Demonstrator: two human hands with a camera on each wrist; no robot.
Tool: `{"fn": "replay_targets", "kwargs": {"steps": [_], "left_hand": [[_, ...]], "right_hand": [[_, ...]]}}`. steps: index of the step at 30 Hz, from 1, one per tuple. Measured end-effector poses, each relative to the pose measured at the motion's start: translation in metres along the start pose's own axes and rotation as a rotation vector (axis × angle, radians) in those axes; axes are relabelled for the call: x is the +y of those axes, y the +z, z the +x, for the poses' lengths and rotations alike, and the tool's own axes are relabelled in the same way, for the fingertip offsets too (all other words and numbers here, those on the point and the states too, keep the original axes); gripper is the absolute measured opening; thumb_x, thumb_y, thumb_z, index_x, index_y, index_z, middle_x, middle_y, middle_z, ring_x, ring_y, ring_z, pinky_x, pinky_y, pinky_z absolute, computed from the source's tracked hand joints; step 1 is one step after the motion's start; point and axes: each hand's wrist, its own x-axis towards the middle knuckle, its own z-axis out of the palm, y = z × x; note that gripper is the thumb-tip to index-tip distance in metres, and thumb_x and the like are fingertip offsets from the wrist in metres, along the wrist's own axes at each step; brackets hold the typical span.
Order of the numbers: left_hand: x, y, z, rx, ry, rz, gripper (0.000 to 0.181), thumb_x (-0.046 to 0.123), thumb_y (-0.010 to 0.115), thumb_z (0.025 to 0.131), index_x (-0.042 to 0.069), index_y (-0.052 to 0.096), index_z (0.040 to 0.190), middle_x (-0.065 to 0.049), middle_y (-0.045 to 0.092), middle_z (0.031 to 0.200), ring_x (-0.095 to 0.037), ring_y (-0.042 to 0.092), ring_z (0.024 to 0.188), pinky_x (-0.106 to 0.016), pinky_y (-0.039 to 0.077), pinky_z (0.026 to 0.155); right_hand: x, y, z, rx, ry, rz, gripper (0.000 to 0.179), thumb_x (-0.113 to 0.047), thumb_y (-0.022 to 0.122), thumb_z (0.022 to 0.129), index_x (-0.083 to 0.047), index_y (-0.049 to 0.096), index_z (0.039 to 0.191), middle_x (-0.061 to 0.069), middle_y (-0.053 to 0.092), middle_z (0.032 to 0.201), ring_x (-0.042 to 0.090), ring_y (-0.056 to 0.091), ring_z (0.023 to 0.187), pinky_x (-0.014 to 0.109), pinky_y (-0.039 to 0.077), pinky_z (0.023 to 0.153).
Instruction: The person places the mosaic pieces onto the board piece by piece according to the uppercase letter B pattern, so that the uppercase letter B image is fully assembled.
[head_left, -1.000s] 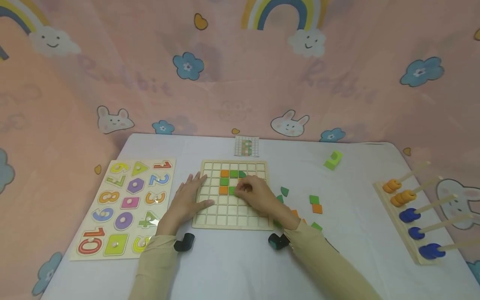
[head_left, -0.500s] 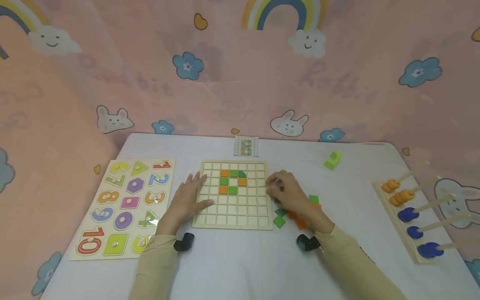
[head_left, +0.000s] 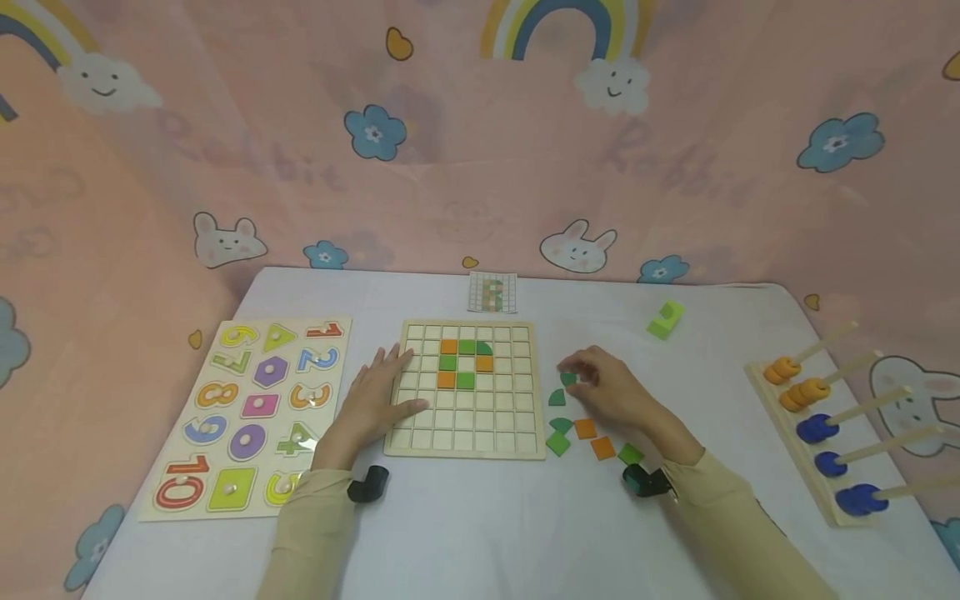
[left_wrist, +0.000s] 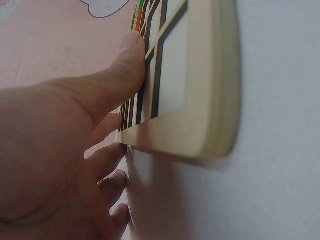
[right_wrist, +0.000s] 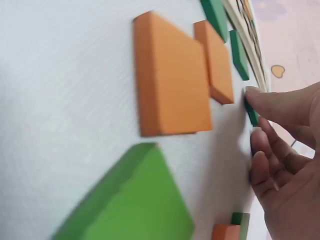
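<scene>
My left hand [head_left: 371,408] rests on the left edge of a wooden grid board [head_left: 465,437], fingers spread and the thumb over its frame. In the left wrist view the thumb [left_wrist: 125,65] lies on the board's face. On the grid, orange and green square tiles and one dark green quarter-round tile [head_left: 484,348] form a ring around a bare cell. To the right of the board, my right hand [head_left: 615,392] pinches another dark green quarter-round tile [right_wrist: 251,111] between thumb and fingers, low over the table. Close by lie more quarter-round tiles [head_left: 557,398] and orange square tiles [head_left: 585,429].
A number-and-shape puzzle board [head_left: 217,342] lies at the left. Behind the grid board is a small pattern card [head_left: 492,292]. A light green block [head_left: 666,321] sits at the back right, and a wooden peg stacker [head_left: 798,450] with orange and blue beads stands far right.
My right hand has left the grid, uncovering an orange tile on the ring's right side, and moved right to the loose tiles, where it grips a quarter-round tile. The left hand stays put.
</scene>
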Motion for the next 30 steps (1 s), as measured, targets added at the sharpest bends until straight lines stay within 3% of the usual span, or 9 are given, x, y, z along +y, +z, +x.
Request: {"fn": "replay_targets", "kwargs": {"steps": [2,6,13,17,24,30], "left_hand": [[0.0,0.0,0.0,0.002,-0.001,-0.004,0.092,0.034,0.081,0.094,0.013,0.032,0.168,-0.011,0.015,0.179,-0.034,0.003,0.168,-0.054,0.001,0.138],[-0.001,0.0,-0.001,0.005,-0.004,-0.007,0.092,0.034,0.082,0.093,0.013,0.032,0.168,-0.011,0.015,0.179,-0.033,0.003,0.168,-0.053,0.0,0.138],[-0.002,0.001,-0.001,0.006,-0.01,-0.005,0.092,0.035,0.082,0.093,0.014,0.033,0.167,-0.011,0.017,0.179,-0.034,0.004,0.167,-0.054,0.001,0.138],[-0.003,0.002,0.0,0.007,-0.016,-0.011,0.093,0.035,0.082,0.092,0.014,0.032,0.168,-0.01,0.016,0.179,-0.033,0.003,0.168,-0.053,0.0,0.138],[-0.002,0.002,0.0,0.003,-0.019,-0.025,0.094,0.035,0.083,0.092,0.014,0.032,0.168,-0.009,0.015,0.179,-0.032,0.003,0.168,-0.051,-0.001,0.139],[-0.001,0.001,0.001,0.002,-0.02,-0.019,0.094,0.036,0.082,0.092,0.014,0.032,0.168,-0.01,0.015,0.179,-0.032,0.003,0.168,-0.052,0.0,0.139]], "right_hand": [[0.001,0.0,0.0,0.014,-0.007,-0.013,0.028,-0.002,0.07,0.098,-0.003,0.071,0.126,0.012,0.067,0.115,0.025,0.057,0.101,0.037,0.054,0.088],[-0.001,-0.001,0.002,0.004,-0.005,-0.007,0.024,0.001,0.07,0.095,-0.003,0.072,0.119,0.01,0.068,0.108,0.022,0.057,0.095,0.033,0.052,0.083],[-0.007,0.002,0.007,-0.022,-0.022,-0.008,0.026,0.004,0.066,0.096,-0.004,0.075,0.119,0.011,0.073,0.113,0.025,0.058,0.098,0.038,0.053,0.089],[-0.013,0.008,0.012,0.027,-0.037,0.042,0.022,0.0,0.069,0.097,-0.006,0.076,0.117,0.009,0.074,0.109,0.023,0.059,0.096,0.035,0.053,0.087],[-0.027,0.021,0.022,0.101,-0.07,0.118,0.011,-0.004,0.082,0.089,-0.008,0.073,0.095,0.003,0.069,0.085,0.018,0.057,0.081,0.024,0.048,0.073],[-0.04,0.032,0.026,0.096,-0.067,0.203,0.012,-0.005,0.083,0.089,-0.007,0.073,0.094,0.006,0.067,0.087,0.019,0.057,0.079,0.022,0.048,0.067]]}}
